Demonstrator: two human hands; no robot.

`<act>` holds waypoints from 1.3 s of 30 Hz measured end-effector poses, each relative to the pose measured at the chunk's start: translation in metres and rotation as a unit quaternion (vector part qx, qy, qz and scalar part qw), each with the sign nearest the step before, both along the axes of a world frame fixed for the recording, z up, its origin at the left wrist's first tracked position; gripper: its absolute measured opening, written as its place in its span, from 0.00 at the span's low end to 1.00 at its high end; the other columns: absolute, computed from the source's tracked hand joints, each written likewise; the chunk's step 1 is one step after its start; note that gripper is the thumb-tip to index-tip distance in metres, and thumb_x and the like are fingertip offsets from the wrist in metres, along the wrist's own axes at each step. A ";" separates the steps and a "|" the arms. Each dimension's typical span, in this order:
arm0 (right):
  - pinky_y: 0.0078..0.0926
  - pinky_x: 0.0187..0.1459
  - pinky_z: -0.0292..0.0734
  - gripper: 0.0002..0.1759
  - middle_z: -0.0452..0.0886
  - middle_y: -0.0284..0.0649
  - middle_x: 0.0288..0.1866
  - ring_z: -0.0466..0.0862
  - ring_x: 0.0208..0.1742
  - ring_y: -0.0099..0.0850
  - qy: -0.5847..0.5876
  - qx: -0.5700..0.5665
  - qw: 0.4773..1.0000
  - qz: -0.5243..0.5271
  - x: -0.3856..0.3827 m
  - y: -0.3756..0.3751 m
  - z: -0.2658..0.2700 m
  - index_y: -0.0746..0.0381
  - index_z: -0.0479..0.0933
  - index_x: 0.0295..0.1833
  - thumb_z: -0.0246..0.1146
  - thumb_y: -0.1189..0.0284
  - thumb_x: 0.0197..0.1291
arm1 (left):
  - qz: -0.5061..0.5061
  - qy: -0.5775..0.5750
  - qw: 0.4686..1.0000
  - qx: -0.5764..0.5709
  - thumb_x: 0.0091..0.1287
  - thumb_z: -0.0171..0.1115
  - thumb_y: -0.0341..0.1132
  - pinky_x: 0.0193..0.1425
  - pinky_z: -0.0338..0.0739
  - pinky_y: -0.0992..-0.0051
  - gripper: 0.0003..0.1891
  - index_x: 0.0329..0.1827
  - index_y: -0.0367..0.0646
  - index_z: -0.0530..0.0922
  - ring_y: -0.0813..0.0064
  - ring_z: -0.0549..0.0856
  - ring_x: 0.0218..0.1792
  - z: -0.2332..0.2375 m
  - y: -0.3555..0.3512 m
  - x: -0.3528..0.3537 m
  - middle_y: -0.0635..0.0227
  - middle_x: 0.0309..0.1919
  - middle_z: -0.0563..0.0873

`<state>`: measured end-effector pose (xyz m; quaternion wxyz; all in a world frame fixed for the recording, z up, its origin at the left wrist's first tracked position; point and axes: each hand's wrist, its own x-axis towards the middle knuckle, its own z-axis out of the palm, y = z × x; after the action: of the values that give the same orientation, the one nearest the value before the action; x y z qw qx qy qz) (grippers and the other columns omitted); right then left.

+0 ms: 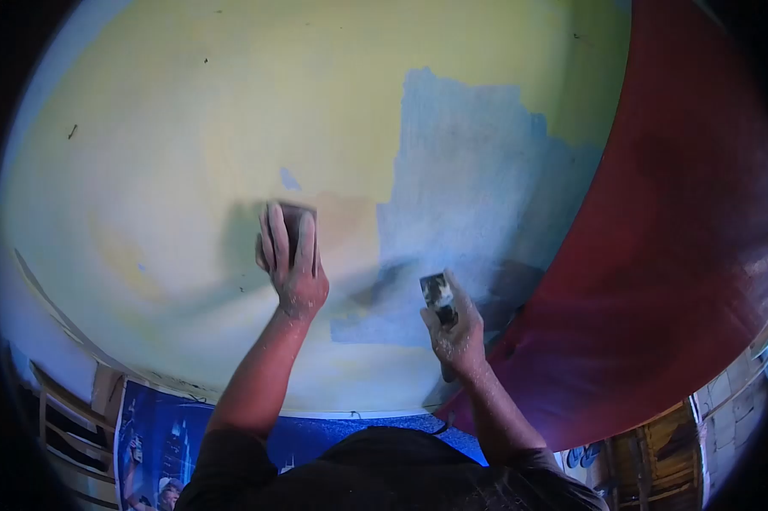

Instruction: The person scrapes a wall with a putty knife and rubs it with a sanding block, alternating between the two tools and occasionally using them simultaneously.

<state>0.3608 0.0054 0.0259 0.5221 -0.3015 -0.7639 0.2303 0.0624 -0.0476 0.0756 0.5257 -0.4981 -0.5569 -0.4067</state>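
Note:
My left hand [292, 260] is closed over a dark sanding block [297, 213], fingers spread along its back, and it lies against the yellow wall [290, 94]. My right hand [457, 334] is wrapped around a small dark rectangular object with pale, shiny patches [437, 294]; its exact kind I cannot make out. This hand is in front of the lower part of a pale blue patch [460, 170] on the wall. Whitish dust coats both hands and forearms.
A dark red surface [656, 255] curves down the right side. Below the wall are a blue printed picture [175, 426] at the left, a wooden rack [69, 409], sandals [584, 454] and a brown wooden piece [665, 451] at the lower right.

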 end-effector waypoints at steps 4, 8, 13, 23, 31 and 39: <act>0.45 0.59 0.88 0.43 0.86 0.63 0.65 0.91 0.61 0.53 0.038 0.023 0.999 0.029 0.000 0.017 0.057 0.63 0.67 0.89 0.75 0.75 0.72 | 0.051 0.075 0.991 0.098 0.87 0.52 0.33 0.85 0.58 0.46 0.23 0.80 0.48 0.84 0.38 0.70 0.85 0.132 0.013 0.031 0.40 0.86 0.73; 0.45 0.60 0.88 0.39 0.86 0.63 0.65 0.90 0.62 0.52 0.065 0.147 0.987 -0.006 -0.025 0.033 0.102 0.65 0.71 0.86 0.74 0.76 0.72 | 0.120 0.169 0.971 0.117 0.78 0.64 0.33 0.85 0.60 0.49 0.34 0.87 0.65 0.76 0.57 0.68 0.88 0.246 0.034 0.018 0.63 0.88 0.72; 0.41 0.60 0.88 0.29 0.89 0.60 0.59 0.93 0.57 0.48 0.110 0.070 0.991 -0.011 -0.053 0.028 0.115 0.65 0.81 0.77 0.73 0.76 0.72 | 0.090 0.179 0.979 -0.032 0.84 0.58 0.37 0.90 0.57 0.35 0.31 0.90 0.50 0.70 0.41 0.61 0.91 0.283 0.034 0.030 0.45 0.90 0.65; 0.38 0.52 0.88 0.28 0.88 0.56 0.49 0.92 0.46 0.44 0.102 0.078 0.989 -0.067 -0.078 0.020 0.157 0.64 0.82 0.78 0.71 0.77 0.74 | 0.040 0.188 0.980 -0.050 0.81 0.65 0.56 0.93 0.47 0.52 0.37 0.92 0.68 0.67 0.65 0.62 0.91 0.226 0.052 0.028 0.68 0.91 0.67; 0.38 0.52 0.88 0.26 0.88 0.56 0.48 0.93 0.47 0.42 0.079 0.058 0.992 -0.081 -0.088 0.014 0.173 0.65 0.82 0.78 0.70 0.76 0.76 | -0.004 0.170 0.985 -0.037 0.83 0.63 0.51 0.92 0.51 0.51 0.35 0.92 0.69 0.67 0.63 0.63 0.91 0.227 0.054 0.024 0.69 0.92 0.65; 0.38 0.54 0.88 0.27 0.88 0.57 0.51 0.94 0.50 0.43 0.085 0.086 0.989 -0.090 -0.092 0.023 0.163 0.64 0.82 0.78 0.70 0.77 0.76 | 0.005 0.179 0.980 -0.085 0.82 0.63 0.53 0.92 0.52 0.44 0.37 0.91 0.54 0.68 0.52 0.60 0.92 0.234 0.050 0.026 0.52 0.92 0.63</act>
<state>0.2691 0.0286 0.1893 0.6279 -0.3023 -0.7031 0.1410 0.0880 0.0028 0.3095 0.5745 -0.6031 -0.4886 -0.2596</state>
